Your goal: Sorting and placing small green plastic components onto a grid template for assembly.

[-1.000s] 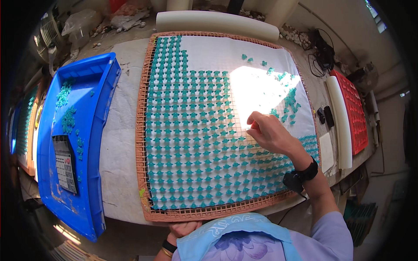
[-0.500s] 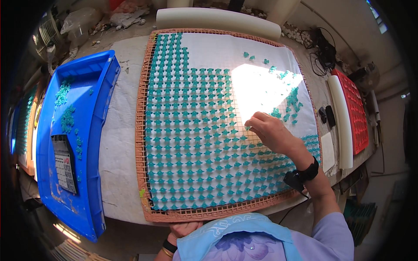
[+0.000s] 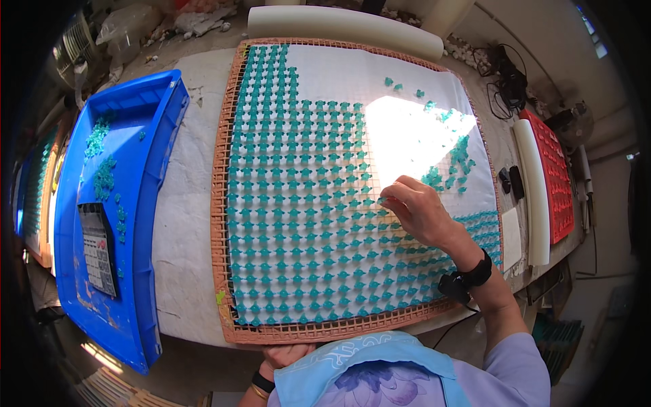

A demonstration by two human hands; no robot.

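Note:
My right hand (image 3: 422,211) is over the middle right of a large mesh rack (image 3: 221,163) lined with white cloth (image 3: 339,76). Its thumb and forefinger are pinched around a small teal piece (image 3: 382,200), mostly hidden by the fingertips, at the end of a row. Rows of matching teal pieces (image 3: 293,214) cover the left and near parts of the cloth. A loose heap of them (image 3: 461,154) lies beyond the hand, beside a bright sunlit patch. My left hand (image 3: 287,354) is curled closed at the rack's near edge, partly behind the blue apron (image 3: 366,353); anything inside it is hidden.
On the left stands a blue crate (image 3: 139,224) with teal pieces and a calendar-like card (image 3: 100,251). White rolls lie behind the rack (image 3: 346,30) and to its right (image 3: 534,197). Beyond the right roll is a red tray (image 3: 553,180). Dark cables (image 3: 505,81) lie at the far right.
My right hand has moved slightly left and nearer, bringing its fingertips down to the row's end. My left hand stays put. The whole view has shifted a little.

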